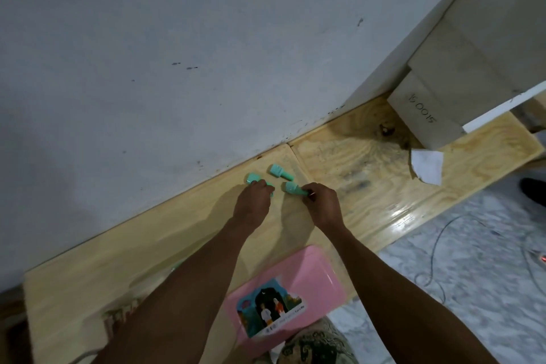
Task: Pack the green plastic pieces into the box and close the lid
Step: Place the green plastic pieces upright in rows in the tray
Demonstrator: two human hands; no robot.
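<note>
Three green plastic pieces lie on the wooden table [183, 233] near the wall. My left hand [253, 204] is closed over the left green piece [253, 177], whose head sticks out above my fingers. My right hand [320, 201] pinches the stem end of the middle green piece [294, 188]. A third green piece [280, 171] lies free just beyond them. The pink box [298, 278], lid shut, with a picture sticker on top, sits at the table's near edge between my forearms.
A grey wall [177, 53] runs along the table's far edge. Pale blocks [428, 115] stand at the far right of the table, with a scrap of white paper [427, 167] beside them. A cable lies on the marbled floor [472, 260] to the right.
</note>
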